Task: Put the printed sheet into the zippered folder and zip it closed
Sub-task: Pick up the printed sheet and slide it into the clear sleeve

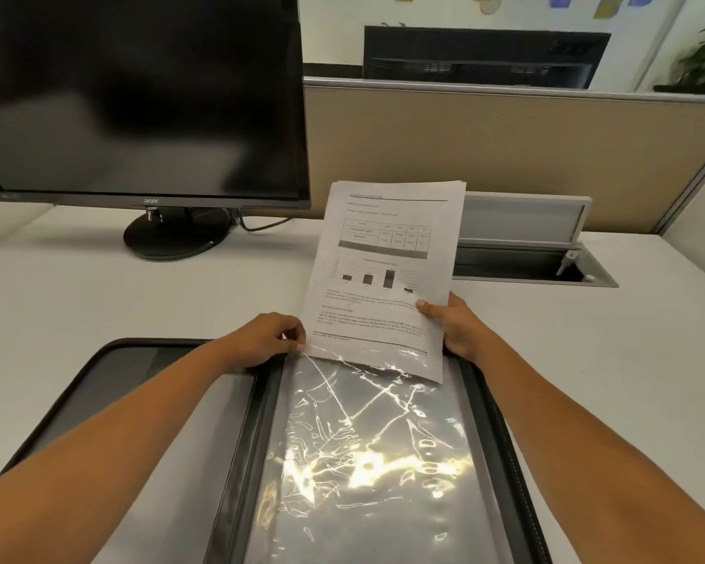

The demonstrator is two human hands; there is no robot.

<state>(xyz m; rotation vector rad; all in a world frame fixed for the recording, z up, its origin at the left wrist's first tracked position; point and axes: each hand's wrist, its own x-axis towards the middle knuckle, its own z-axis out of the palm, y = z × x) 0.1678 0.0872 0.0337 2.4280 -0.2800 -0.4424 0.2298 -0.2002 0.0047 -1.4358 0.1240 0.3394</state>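
Note:
The zippered folder (pixel 110 360) lies open flat on the white desk, dark grey with a black zip edge. On its right half lies a shiny clear plastic sleeve (pixel 367 449). The printed sheet (pixel 387 274), white with a table and a bar chart, stands tilted up from the sleeve's top edge, and its lower edge sits just inside the sleeve mouth. My right hand (pixel 452 323) grips the sheet's lower right side, thumb on the front. My left hand (pixel 269 339) pinches the sleeve's top left corner beside the sheet.
A black monitor (pixel 139 95) on a round stand (pixel 176 238) sits at the back left. An open cable hatch (pixel 534 254) with a raised grey lid lies behind the sheet. A beige partition (pixel 505 148) closes off the rear of the desk.

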